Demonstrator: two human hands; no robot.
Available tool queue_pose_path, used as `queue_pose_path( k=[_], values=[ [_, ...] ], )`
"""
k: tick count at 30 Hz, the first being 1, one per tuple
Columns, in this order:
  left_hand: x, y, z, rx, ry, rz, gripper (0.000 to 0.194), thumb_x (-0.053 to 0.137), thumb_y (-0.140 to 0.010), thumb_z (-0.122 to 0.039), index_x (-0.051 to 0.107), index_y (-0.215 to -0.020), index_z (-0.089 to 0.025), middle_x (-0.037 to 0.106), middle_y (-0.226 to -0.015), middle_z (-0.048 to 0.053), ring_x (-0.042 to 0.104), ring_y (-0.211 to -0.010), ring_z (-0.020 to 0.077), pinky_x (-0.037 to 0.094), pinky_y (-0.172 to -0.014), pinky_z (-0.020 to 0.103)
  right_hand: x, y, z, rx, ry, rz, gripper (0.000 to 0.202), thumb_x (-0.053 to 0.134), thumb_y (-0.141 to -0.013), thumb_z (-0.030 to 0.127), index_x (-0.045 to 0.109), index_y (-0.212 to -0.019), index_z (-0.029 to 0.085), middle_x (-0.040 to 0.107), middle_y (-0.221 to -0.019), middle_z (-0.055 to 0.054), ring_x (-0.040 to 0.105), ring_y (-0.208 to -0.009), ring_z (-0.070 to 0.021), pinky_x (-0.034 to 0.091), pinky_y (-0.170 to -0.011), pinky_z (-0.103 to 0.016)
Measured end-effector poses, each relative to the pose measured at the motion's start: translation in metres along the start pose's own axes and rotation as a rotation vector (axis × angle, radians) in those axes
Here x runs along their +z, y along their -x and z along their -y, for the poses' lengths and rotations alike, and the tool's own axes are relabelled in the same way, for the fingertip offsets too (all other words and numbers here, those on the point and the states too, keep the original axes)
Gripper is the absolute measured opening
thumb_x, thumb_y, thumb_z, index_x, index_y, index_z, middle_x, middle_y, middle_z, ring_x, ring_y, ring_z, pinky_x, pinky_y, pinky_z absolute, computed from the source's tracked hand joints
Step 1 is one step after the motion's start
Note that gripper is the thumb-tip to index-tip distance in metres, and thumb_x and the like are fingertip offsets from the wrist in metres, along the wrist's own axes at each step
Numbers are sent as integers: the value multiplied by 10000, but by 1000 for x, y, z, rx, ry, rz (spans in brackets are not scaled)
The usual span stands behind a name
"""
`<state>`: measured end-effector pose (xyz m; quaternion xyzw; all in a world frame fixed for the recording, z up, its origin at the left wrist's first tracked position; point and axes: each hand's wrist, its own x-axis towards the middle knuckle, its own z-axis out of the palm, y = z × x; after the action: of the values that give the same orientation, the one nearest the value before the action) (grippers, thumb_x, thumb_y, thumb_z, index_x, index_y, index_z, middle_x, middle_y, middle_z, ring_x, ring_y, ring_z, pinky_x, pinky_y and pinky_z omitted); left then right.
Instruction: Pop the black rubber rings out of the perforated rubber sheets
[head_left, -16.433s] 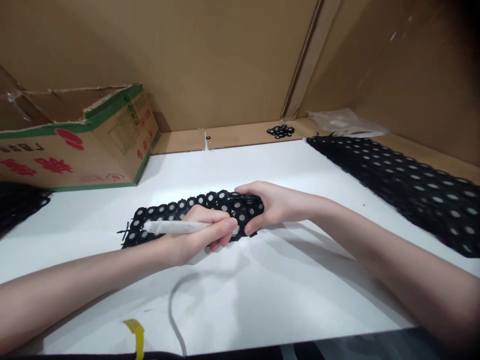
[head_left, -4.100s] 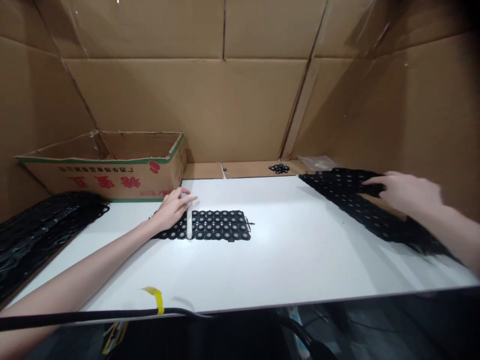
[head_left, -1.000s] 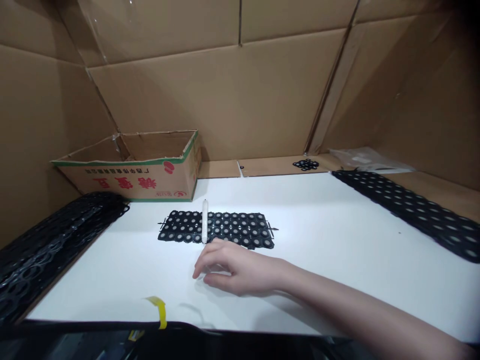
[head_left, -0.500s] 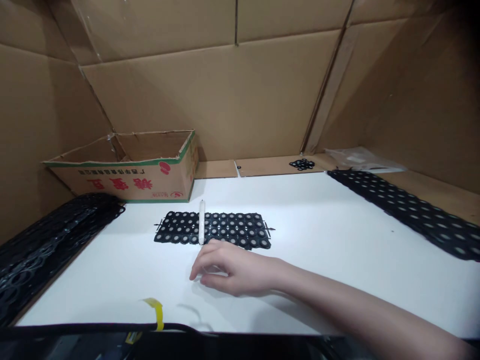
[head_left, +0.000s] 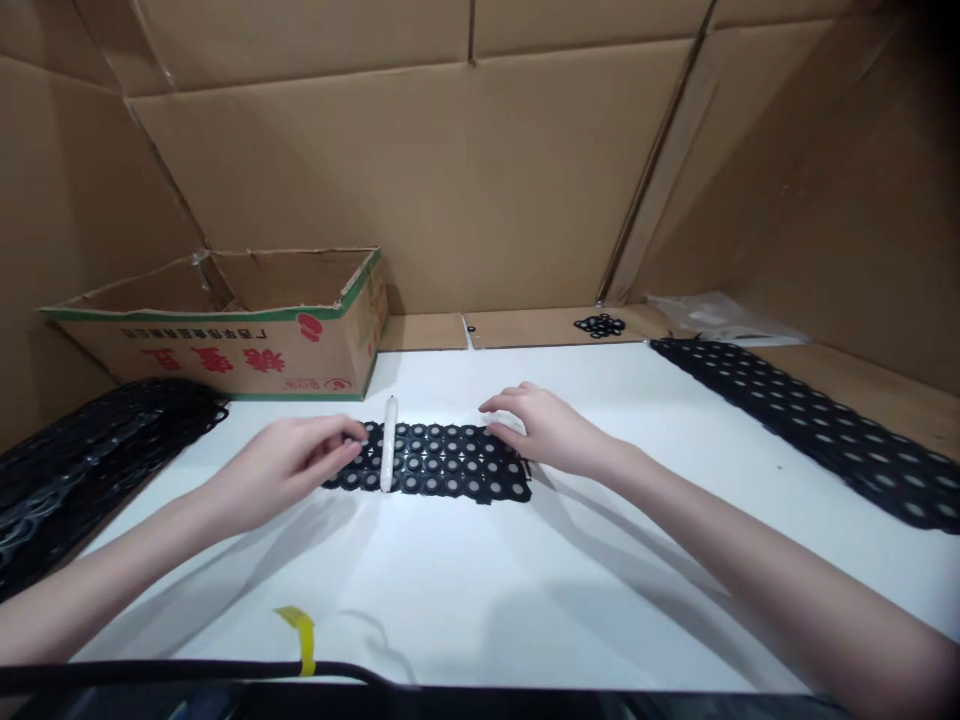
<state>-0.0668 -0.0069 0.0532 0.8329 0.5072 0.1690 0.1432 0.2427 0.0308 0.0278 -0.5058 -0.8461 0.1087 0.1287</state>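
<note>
A black sheet of joined rings with pale centres lies flat on the white board. Across its left part rests a white stick. My left hand is at the sheet's left end, thumb and fingertips close together over its edge; what they hold, if anything, is too small to make out. Over the sheet's upper right corner is my right hand, fingers curved and apart from the thumb, with nothing seen between them.
An open cardboard box stands at the back left. Black ring sheets lie heaped at the left and in a strip at the right. Behind are loose black rings and a clear bag. A cable with yellow tape crosses the front.
My left hand has come into view at the sheet's left end. My right hand has moved up and right, from in front of the sheet to its upper right corner.
</note>
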Motion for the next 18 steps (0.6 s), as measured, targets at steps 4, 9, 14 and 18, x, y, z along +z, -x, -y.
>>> queue_pose_path(
  k=[4, 9, 14, 18],
  values=[
    [29, -52, -9, -17, -152, 61, 300, 414, -903, -442, 571, -1037, -225, 563, -592, -23, 516, -583, 170, 288, -553, 238, 8, 3, -4, -2, -8, 46, 300, 564, -861, 225, 653, -1137, 146, 689, -1046, -135, 565, -1026, -306, 448, -859, -441],
    [48, -67, 2, -20, -163, 147, 206, 492, -809, -303, 586, -979, -236, 551, -595, -28, 519, -598, 176, 281, -566, 242, 14, 2, 0, 40, -40, 33, 344, 654, -799, 207, 636, -1140, 164, 663, -1038, -122, 545, -1019, -291, 429, -880, -438],
    [43, -67, 7, -31, 59, 48, 162, 529, -741, -261, 608, -866, -195, 484, -537, -51, 469, -536, 135, 314, -564, 234, 16, -6, -3, 94, -135, 63, 297, 685, -760, 244, 655, -1052, 203, 642, -976, -90, 518, -1004, -278, 416, -869, -429],
    [32, -71, 10, -92, 603, 15, 209, 517, -805, -315, 638, -876, -159, 697, -798, 49, 635, -758, 188, 433, -640, 262, 17, -13, -3, 80, -127, 71, 164, 638, -798, 317, 660, -907, 196, 633, -975, -93, 516, -996, -276, 397, -872, -433]
  ],
)
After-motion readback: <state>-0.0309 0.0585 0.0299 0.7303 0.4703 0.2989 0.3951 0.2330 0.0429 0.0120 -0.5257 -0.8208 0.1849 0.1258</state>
